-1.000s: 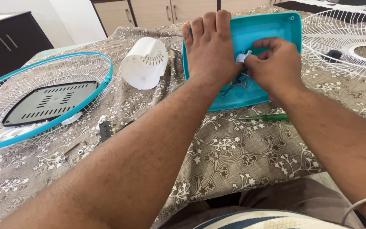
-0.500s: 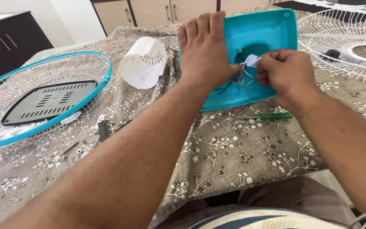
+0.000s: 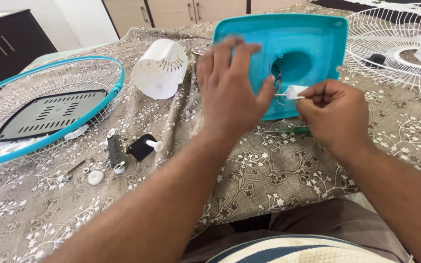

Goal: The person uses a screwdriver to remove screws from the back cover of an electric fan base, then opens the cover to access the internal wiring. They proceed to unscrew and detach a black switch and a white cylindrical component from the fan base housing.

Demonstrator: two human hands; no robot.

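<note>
A teal plastic fan base cover [image 3: 313, 44] lies tilted on the patterned tablecloth, hollow side up, with a round recess in its middle. My left hand [image 3: 230, 90] presses flat on its left part, fingers spread, thumb near the recess. My right hand [image 3: 334, 114] pinches a small white part [image 3: 294, 91] with thin wires running from it into the cover. The wires hang just below the recess.
A white vented motor housing [image 3: 164, 68] lies left of the cover. A teal-rimmed fan grille [image 3: 98, 104] holds a dark vented plate [image 3: 52, 114]. A black switch block [image 3: 118, 151], small screws and a green-handled screwdriver [image 3: 291, 130] lie near. A white grille [image 3: 395, 44] sits at right.
The cover has been tipped up more and shifted right. My right hand has drawn the white wired part down and out from the recess. My left hand slid lower on the cover.
</note>
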